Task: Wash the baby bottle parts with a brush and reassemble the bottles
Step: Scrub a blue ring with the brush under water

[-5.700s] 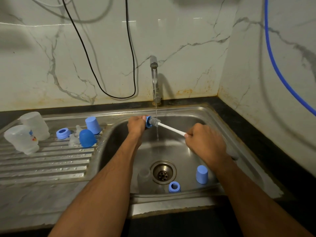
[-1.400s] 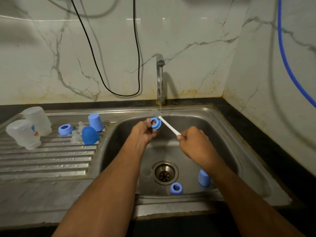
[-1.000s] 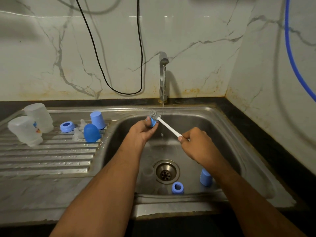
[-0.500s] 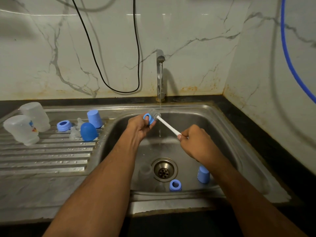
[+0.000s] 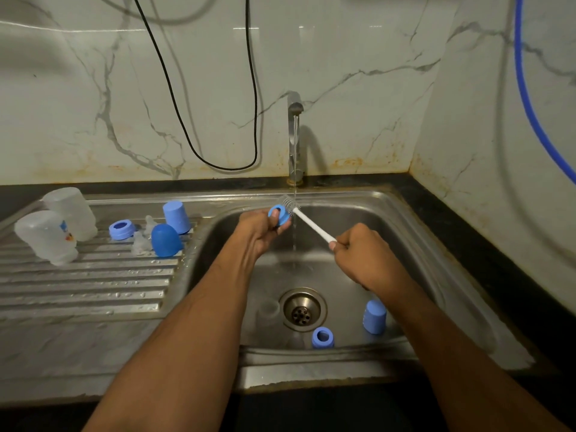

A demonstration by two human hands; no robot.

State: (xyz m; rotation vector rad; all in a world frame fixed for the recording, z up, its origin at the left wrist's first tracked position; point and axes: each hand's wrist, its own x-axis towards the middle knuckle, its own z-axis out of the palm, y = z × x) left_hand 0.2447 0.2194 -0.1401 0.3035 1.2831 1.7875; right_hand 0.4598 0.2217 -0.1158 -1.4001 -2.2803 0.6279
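Brush (image 5: 307, 221) head now through blue ring (image 5: 279, 215) in left hand (image 5: 260, 227).

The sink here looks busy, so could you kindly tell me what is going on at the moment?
A person is washing baby bottle parts under the running tap. The left hand holds a blue ring while the right hand works a white brush against it. A blue cap and another ring sit in the sink basin. Two clear bottles and more blue parts rest on the drainboard.
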